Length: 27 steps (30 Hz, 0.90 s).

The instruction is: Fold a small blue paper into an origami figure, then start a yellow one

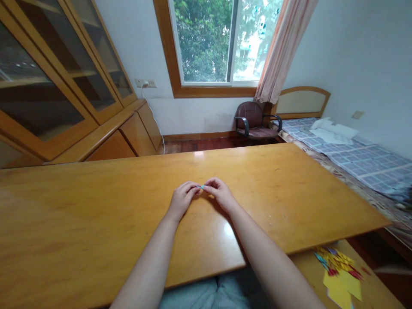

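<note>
Just above the middle of the wooden table (106, 219), my two hands meet at a small blue-green piece (202, 187), perhaps folded paper; its exact shape is too small to make out. Thumb and fingers of my left hand (185, 196) pinch its left end. From the other side my right hand (219, 193) grips it between thumb and forefinger. Most of the piece is hidden by my fingertips.
Low at the right, a side surface (376, 283) carries yellow paper sheets (343, 285) and a heap of folded yellow, red and blue pieces (337, 262). Beyond the table stand a maroon armchair (252, 118), a bed (347, 150) and a glass-fronted cabinet (93, 116).
</note>
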Available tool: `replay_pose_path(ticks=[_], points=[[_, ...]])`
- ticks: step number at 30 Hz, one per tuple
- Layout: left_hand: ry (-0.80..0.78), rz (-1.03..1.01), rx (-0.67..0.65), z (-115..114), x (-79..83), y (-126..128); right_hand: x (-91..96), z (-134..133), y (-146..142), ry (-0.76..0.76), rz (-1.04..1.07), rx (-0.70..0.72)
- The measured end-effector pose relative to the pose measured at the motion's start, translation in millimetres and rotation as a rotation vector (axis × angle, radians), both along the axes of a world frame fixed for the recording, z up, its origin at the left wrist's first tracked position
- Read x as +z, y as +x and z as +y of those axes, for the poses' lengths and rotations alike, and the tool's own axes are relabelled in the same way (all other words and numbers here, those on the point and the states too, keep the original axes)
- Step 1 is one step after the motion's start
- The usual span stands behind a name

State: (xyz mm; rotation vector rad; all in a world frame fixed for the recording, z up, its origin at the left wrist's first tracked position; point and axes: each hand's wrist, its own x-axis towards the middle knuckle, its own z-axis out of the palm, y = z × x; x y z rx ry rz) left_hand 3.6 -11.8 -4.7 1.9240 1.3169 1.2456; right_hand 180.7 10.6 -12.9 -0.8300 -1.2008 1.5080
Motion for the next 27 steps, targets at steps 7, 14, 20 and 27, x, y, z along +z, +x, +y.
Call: replay_pose_path(ticks=[7, 14, 20, 27], points=[[-0.045, -0.047, -0.023, 0.1, 5.0, 1.7, -1.2, 0.5, 0.6, 0.027, -0.018, 0.004], [-0.221, -0.196, -0.063, 3.4, -0.1, 0.4, -0.6, -0.2, 0.1, 0.053, -0.051, 0.001], [-0.344, -0.284, -0.090, 5.7, -1.1, -0.1, 2.0, -2.9, -0.3, 0.058, -0.067, 0.013], [-0.385, -0.301, -0.053, 6.6, -3.4, -0.3, -0.1, -3.1, -2.0, 0.106, -0.146, -0.014]])
